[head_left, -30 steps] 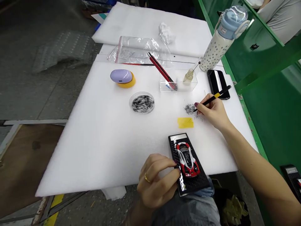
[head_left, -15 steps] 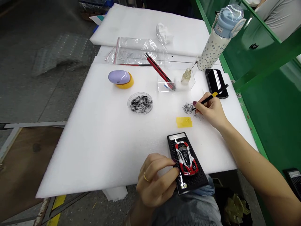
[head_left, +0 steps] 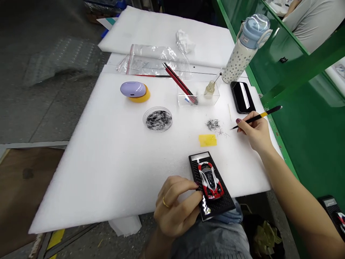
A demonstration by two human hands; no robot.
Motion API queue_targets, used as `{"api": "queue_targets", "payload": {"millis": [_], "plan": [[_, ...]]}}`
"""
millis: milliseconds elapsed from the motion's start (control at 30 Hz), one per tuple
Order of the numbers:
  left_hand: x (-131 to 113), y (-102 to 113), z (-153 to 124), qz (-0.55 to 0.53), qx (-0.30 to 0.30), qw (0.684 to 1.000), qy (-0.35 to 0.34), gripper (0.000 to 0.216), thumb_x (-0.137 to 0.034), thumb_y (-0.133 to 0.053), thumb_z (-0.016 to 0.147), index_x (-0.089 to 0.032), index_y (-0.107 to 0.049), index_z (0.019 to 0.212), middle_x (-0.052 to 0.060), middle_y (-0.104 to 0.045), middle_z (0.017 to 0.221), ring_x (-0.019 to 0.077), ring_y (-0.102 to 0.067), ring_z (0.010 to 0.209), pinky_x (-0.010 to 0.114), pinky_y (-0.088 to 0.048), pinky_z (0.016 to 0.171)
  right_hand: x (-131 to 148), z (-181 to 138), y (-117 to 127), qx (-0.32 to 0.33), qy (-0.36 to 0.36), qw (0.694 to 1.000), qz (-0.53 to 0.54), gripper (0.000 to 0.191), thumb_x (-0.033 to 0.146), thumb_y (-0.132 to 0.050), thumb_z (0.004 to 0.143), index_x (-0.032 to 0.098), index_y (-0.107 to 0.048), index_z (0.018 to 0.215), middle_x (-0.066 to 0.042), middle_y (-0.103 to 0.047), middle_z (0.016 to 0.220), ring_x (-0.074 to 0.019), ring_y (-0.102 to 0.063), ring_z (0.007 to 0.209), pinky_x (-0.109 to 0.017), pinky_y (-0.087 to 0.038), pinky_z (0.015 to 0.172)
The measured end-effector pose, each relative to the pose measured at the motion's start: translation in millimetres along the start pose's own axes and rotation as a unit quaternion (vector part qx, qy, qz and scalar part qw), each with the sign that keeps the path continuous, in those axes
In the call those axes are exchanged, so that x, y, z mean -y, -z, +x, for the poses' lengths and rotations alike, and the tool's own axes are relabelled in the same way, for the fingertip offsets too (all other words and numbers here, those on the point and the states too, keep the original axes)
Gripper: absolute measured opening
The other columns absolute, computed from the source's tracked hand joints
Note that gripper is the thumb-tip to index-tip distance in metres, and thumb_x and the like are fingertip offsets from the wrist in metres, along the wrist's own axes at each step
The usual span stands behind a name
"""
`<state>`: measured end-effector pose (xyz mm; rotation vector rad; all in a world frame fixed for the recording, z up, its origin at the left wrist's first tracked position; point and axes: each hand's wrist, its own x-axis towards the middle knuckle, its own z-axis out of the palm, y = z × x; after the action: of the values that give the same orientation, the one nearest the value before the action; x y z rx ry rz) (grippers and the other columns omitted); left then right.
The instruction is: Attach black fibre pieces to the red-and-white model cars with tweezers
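My left hand [head_left: 176,208] grips the near left edge of a black display base [head_left: 215,205] carrying a red, white and black model car [head_left: 210,180], at the near edge of the white foam sheet [head_left: 107,154]. My right hand [head_left: 254,133] pinches a thin black tool with a yellow band [head_left: 257,117], its tip hovering just right of a small heap of tiny black parts [head_left: 213,125]. A yellow tape patch [head_left: 207,140] lies between the heap and the car.
A round dish of black parts [head_left: 158,120], a lilac case on a yellow pad [head_left: 134,90], a clear box with a red knife [head_left: 188,94] and small bottle [head_left: 209,88], a black phone [head_left: 242,97], a dotted water bottle [head_left: 244,48], a plastic bag [head_left: 153,59]. Green frame [head_left: 285,82] at right.
My right hand has drawn the tool away from the heap of black parts toward the right. My left hand keeps its hold on the car's base.
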<state>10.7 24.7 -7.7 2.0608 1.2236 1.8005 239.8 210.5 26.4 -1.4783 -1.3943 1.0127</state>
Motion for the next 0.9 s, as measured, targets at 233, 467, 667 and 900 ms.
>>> {"api": "queue_targets", "payload": {"millis": [233,467,667,900], "plan": [[0,0,-1,-0.003,0.002,1.000,0.005,0.018,0.007,-0.057,0.088,-0.007,-0.068,0.094,0.010,-0.062,0.104,0.0170,-0.059,0.092,0.035,-0.052,0.074,0,3,-4,0.040,-0.018,0.999,-0.001,0.034,0.032,-0.087,0.068,0.023,-0.054,0.069,0.001,-0.063,0.050,-0.0100,-0.048,0.043,-0.024,-0.028,0.043],[-1,1,-1,0.000,-0.003,1.000,0.004,0.018,0.007,-0.059,0.086,-0.007,-0.068,0.093,0.011,-0.062,0.104,0.0175,-0.059,0.091,0.035,-0.051,0.071,8,1,-8,0.047,-0.025,0.998,-0.038,0.027,0.023,-0.081,0.075,0.023,-0.054,0.067,0.001,-0.063,0.049,-0.0111,-0.050,0.044,-0.024,-0.029,0.044],[-1,0,1,0.004,0.004,1.000,0.001,0.014,0.004,-0.059,0.090,-0.007,-0.068,0.092,0.011,-0.062,0.103,0.0175,-0.059,0.091,0.034,-0.051,0.070,12,1,-9,0.062,-0.026,0.997,-0.046,0.029,0.023,-0.081,0.077,0.023,-0.054,0.067,0.000,-0.064,0.049,-0.0115,-0.052,0.044,-0.024,-0.033,0.045],[1,0,-3,-0.005,0.000,1.000,0.003,0.016,0.004,-0.062,0.087,-0.008,-0.068,0.095,0.010,-0.063,0.103,0.0180,-0.061,0.089,0.035,-0.051,0.069,10,-9,-8,0.061,-0.009,0.995,0.076,0.043,0.045,-0.096,0.063,0.022,-0.059,0.064,0.001,-0.063,0.051,-0.0099,-0.051,0.045,-0.024,-0.037,0.044]]}}
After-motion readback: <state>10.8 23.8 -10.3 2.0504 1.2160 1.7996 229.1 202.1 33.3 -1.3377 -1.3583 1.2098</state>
